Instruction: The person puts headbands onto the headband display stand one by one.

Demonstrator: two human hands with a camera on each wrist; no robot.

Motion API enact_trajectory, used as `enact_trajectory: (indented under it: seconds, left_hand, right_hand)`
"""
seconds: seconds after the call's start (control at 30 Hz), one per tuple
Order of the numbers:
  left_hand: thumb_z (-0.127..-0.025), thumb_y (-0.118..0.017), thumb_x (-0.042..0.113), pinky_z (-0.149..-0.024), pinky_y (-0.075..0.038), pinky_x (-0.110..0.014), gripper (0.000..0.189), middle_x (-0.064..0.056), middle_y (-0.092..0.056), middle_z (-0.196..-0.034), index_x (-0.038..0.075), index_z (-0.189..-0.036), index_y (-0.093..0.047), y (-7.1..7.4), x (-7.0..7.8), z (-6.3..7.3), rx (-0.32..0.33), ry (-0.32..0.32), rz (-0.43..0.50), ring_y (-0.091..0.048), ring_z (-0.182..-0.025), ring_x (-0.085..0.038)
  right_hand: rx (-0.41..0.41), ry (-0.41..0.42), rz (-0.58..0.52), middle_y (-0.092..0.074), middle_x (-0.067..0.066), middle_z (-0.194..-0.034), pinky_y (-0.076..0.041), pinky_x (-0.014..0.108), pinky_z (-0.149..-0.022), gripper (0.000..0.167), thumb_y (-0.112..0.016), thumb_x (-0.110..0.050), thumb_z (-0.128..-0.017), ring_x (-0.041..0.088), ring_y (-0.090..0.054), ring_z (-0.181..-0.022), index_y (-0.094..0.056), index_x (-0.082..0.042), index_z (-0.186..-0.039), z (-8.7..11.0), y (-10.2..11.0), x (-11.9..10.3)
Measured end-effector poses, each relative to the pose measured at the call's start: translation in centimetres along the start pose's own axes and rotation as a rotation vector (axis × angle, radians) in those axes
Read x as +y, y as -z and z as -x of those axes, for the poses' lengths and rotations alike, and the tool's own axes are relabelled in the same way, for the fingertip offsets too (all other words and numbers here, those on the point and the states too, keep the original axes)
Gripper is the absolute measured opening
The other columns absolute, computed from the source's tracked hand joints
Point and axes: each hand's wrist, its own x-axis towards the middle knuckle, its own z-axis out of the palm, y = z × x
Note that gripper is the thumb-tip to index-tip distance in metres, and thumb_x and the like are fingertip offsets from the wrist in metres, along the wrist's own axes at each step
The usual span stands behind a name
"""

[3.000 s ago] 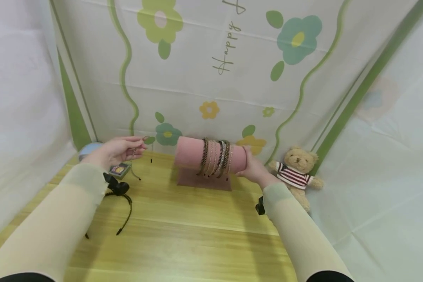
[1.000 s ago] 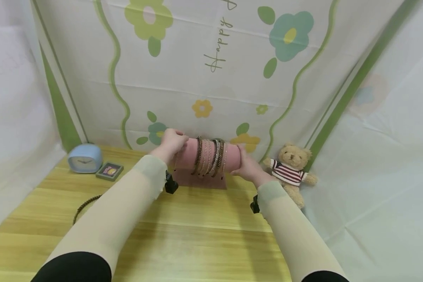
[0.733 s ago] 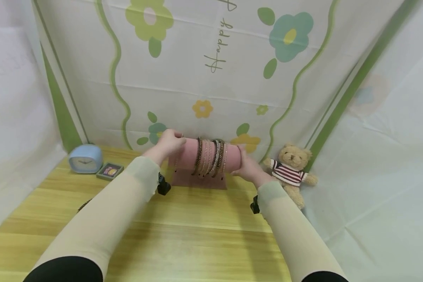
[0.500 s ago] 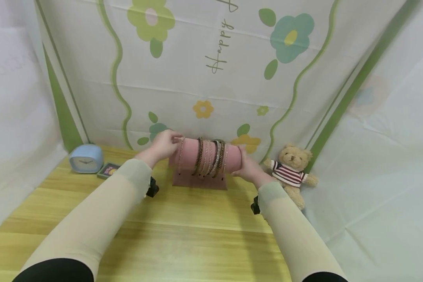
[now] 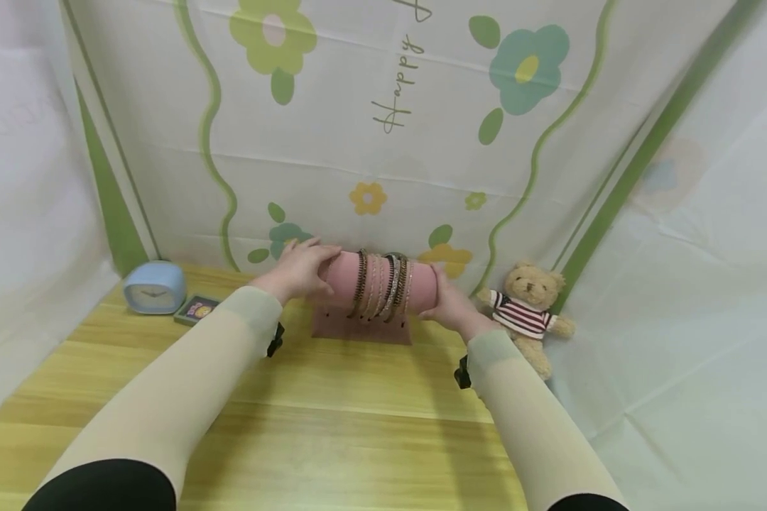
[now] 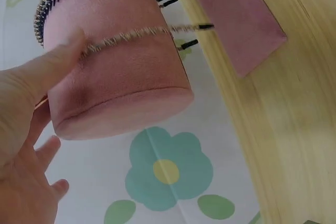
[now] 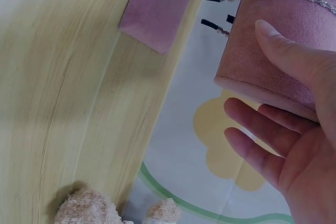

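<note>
A pink padded headband stand [image 5: 344,278] with a flat base [image 5: 361,330] stands at the back of the table in the head view. Several dark and beaded headbands [image 5: 393,284] sit around its roll, grouped right of the middle. My left hand [image 5: 300,271] holds the roll's left end, thumb on the front beside a thin beaded headband [image 6: 142,32], with some fingers spread below the end. That headband is mostly hidden by the hand in the head view. My right hand [image 5: 450,301] grips the right end, thumb [image 7: 283,45] on the front and fingers behind and under it.
A blue clock [image 5: 155,287] and a small grey-framed picture item [image 5: 197,309] stand at the back left. A teddy bear [image 5: 529,305] in a striped shirt leans at the right. Flower-printed cloth [image 5: 371,149] hangs behind the wooden table [image 5: 358,426].
My left hand has carried a thin headband from the left onto the roll's left end, then taken hold of that end. The right hand keeps its grip. The dark headband on the table is now hidden.
</note>
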Motion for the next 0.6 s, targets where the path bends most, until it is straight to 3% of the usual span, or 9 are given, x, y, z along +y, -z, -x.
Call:
enact_trajectory:
  seconds: [0.23, 0.6]
  left_hand:
    - [-0.072, -0.089, 0.034, -0.118, 0.001, -0.055, 0.093, -0.004, -0.044, -0.151, 0.012, -0.149, -0.044, -0.5, 0.6, -0.9, 0.003, -0.009, -0.026, -0.016, -0.147, -0.033]
    - [-0.071, -0.09, 0.035, -0.118, 0.002, -0.053, 0.09, -0.004, -0.049, -0.147, 0.011, -0.147, -0.048, -1.8, 2.1, -1.7, 0.04, -0.055, -0.019, -0.018, -0.147, -0.033]
  right_hand:
    - [0.0, 0.006, -0.005, -0.041, 0.029, -0.146, -0.037, 0.056, -0.107, 0.123, -0.09, -0.016, -0.073, 0.044, -0.046, -0.128, -0.002, -0.025, -0.159, 0.1, 0.0, -0.1]
    - [-0.005, -0.002, 0.006, -0.044, 0.028, -0.143, -0.04, 0.055, -0.105, 0.124, -0.089, -0.018, -0.073, 0.043, -0.05, -0.124, 0.0, -0.027, -0.158, 0.2, 0.0, -0.1]
